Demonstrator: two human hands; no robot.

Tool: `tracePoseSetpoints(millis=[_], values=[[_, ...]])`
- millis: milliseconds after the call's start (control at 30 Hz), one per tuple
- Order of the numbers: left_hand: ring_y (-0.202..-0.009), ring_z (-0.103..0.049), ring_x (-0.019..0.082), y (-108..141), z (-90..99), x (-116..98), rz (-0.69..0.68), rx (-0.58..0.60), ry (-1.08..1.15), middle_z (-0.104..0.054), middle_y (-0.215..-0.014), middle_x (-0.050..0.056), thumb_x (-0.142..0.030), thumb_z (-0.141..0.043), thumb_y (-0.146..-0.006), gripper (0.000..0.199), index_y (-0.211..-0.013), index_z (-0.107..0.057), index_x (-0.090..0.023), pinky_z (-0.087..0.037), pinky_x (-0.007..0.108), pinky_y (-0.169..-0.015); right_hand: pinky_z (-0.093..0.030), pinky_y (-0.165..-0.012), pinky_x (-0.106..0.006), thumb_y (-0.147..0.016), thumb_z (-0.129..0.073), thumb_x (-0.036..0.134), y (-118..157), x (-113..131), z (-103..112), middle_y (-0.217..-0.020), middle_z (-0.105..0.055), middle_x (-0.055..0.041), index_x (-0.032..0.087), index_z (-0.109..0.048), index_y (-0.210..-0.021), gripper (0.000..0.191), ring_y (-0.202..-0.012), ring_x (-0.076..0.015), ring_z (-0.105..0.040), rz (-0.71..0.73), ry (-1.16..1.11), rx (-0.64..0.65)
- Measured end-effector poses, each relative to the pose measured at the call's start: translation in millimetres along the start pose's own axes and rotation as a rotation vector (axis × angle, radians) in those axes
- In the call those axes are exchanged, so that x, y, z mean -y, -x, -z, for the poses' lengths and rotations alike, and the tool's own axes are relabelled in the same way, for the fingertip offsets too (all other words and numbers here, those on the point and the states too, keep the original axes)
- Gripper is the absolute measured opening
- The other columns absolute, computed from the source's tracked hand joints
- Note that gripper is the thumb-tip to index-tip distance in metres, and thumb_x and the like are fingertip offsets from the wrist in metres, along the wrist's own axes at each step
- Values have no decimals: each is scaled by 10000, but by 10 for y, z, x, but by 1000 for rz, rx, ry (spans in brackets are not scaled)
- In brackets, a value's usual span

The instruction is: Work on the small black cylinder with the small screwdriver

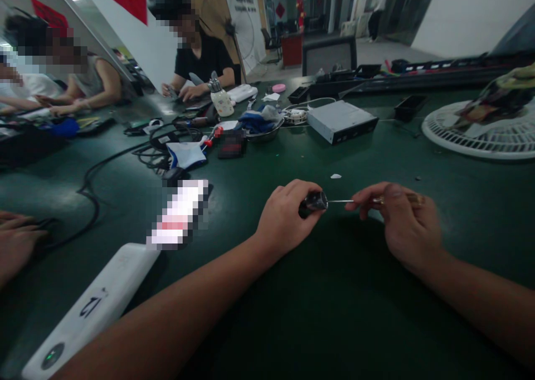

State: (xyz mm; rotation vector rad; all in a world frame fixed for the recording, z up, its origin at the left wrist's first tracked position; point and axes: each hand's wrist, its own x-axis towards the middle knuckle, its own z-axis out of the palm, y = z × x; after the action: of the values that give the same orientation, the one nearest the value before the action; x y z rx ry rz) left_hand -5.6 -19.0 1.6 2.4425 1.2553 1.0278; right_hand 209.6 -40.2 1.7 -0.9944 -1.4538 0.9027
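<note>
My left hand (288,213) is closed around a small dark, rounded object (316,201), its end facing right. What kind of object it is I cannot make out. In my right hand (407,218) is a screwdriver (340,201) with a thin metal shaft and what looks like a yellowish handle, mostly covered by the fingers. The shaft points left, and its tip meets or lies very near the end of the dark object. Both hands are above the dark green table (284,324). A small white scrap (336,176) lies just beyond them.
Left of my forearm lie a white power bank (92,307) and a phone (179,215) with a lit screen. Farther back are cables (94,201), a grey metal box (343,118) and a white fan grille (480,132). Another person's hand (19,240) rests at the left edge.
</note>
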Motion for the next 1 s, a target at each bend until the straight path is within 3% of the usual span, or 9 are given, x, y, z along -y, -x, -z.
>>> tracePoseSetpoints(millis=[533,800,1000], values=[[-958,-634,209,0,-9,10,-1,21,-17,-686,-1048,41,-178,-714,-833,262,-1072,-609,-205,-498,373,-815,-498,-627,-345,-1044,-444,441,14,8,-17,-846,-770,-56,230,-734,-882,393,-766,-200,-675,45,-35,55],[-952,-629,209,-2,-2,2,-4,18,-31,-685,-1033,36,-161,-697,-837,243,-1060,-609,-202,-497,374,-816,-489,-608,-315,-1040,-464,435,-20,22,-8,-830,-749,-40,228,-738,-855,390,-714,-167,-647,-16,110,49],[-964,-638,215,0,-9,10,29,2,-27,-681,-1054,48,-162,-690,-832,263,-1078,-604,-203,-510,358,-789,-501,-622,-313,-1049,-441,435,-14,-31,10,-842,-763,-35,238,-739,-876,397,-768,-181,-667,-16,-41,68]])
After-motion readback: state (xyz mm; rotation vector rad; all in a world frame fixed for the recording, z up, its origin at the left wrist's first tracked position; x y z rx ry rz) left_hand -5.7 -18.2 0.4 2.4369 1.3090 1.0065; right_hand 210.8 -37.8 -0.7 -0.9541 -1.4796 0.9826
